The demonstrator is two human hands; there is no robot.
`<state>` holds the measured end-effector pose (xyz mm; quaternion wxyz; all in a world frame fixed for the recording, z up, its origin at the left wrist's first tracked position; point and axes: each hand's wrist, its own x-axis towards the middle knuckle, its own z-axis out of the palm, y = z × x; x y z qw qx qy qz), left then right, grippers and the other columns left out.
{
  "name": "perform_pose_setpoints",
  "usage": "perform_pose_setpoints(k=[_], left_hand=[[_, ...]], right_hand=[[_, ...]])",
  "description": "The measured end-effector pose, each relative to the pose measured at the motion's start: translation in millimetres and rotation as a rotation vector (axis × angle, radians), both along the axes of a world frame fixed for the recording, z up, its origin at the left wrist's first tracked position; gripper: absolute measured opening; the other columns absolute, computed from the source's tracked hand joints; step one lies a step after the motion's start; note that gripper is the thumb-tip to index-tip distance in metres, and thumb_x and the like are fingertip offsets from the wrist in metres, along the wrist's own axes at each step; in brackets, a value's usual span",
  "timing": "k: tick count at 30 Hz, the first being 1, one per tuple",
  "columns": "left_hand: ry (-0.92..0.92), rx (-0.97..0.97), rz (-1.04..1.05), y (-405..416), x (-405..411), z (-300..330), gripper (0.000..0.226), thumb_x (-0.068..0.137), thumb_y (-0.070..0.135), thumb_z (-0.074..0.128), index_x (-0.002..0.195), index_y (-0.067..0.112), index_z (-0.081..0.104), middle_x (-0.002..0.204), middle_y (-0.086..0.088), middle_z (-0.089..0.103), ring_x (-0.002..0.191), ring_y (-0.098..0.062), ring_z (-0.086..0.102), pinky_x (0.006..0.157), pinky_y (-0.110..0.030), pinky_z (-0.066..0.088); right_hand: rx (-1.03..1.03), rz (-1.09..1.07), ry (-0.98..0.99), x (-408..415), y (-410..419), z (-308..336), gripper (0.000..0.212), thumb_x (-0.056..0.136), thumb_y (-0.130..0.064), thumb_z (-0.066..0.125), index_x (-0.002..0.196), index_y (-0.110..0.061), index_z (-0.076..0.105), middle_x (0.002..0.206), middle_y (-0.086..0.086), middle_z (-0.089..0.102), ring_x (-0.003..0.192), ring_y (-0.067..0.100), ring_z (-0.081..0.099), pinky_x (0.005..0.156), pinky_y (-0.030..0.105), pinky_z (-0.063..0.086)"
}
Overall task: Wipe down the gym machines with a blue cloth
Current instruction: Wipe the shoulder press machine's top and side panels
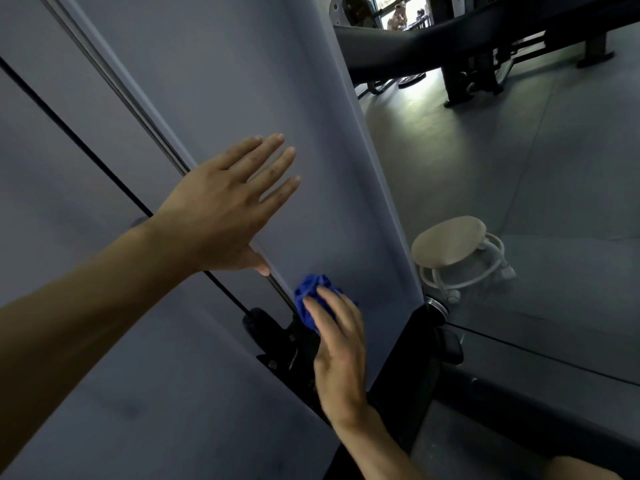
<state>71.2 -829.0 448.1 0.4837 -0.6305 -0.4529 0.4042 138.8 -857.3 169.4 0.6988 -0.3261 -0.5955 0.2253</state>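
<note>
Pressing blue cloth (313,299) on grey panel (242,81), right fingers (329,313) curled, left fingers (273,161) spread, stool (450,244) nearby

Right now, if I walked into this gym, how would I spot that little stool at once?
Start at the tall pale grey panel of the machine that the person's left hand rests flat against. Look past its right edge to the grey floor, low down beside the panel. There stands the stool, with a round beige seat on a white ringed frame with casters, the only light-coloured thing among dark gym equipment.

Two bare forearms, no sleeves, no gloves
</note>
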Motion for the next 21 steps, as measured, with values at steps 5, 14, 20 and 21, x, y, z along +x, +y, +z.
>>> perform_pose_setpoints(k=[5,14,20,21], left_hand=[[0.012,-0.008,0.02,1.2,0.8,-0.1,0.129,0.078,0.098,0.016,0.155,0.006,-0.031,0.162,-0.029,-0.032,0.153,-0.045,-0.027,0.128,-0.053,-0.012],[-0.012,-0.007,0.011,1.5,-2.7,-0.7,0.13,0.079,0.098,0.021,0.156,0.007,-0.03,0.162,-0.028,-0.033,0.152,-0.045,-0.029,0.126,-0.052,-0.016],[-0.005,-0.019,0.03,1.4,0.0,-0.9,0.127,0.081,0.097,0.019,0.155,0.007,-0.032,0.162,-0.027,-0.034,0.152,-0.044,-0.031,0.126,-0.052,-0.016],[-0.007,-0.02,0.028,1.4,0.0,-1.2,0.127,0.081,0.097,0.02,0.155,0.007,-0.032,0.162,-0.027,-0.034,0.152,-0.044,-0.031,0.126,-0.052,-0.016]], right_hand=[[-0.215,-0.081,0.138,32.1,116.2,25.8,0.041,0.094,0.008,0.05,0.13,-0.002,0.067,0.14,0.021,0.054,0.129,0.031,0.052,0.113,0.017,0.037],[-0.067,0.066,0.006,1.3,4.9,25.7,0.059,0.089,0.017,0.061,0.138,-0.016,0.065,0.146,0.005,0.045,0.134,0.021,0.051,0.106,0.034,0.052],[-0.315,-0.114,0.108,33.0,133.9,57.6,0.052,0.093,0.014,0.051,0.139,-0.008,0.061,0.145,0.018,0.048,0.13,0.029,0.051,0.105,0.008,0.036],[-0.348,-0.132,0.122,33.7,141.1,61.5,0.051,0.093,0.015,0.053,0.139,-0.007,0.061,0.145,0.019,0.048,0.131,0.031,0.051,0.103,0.003,0.032]])
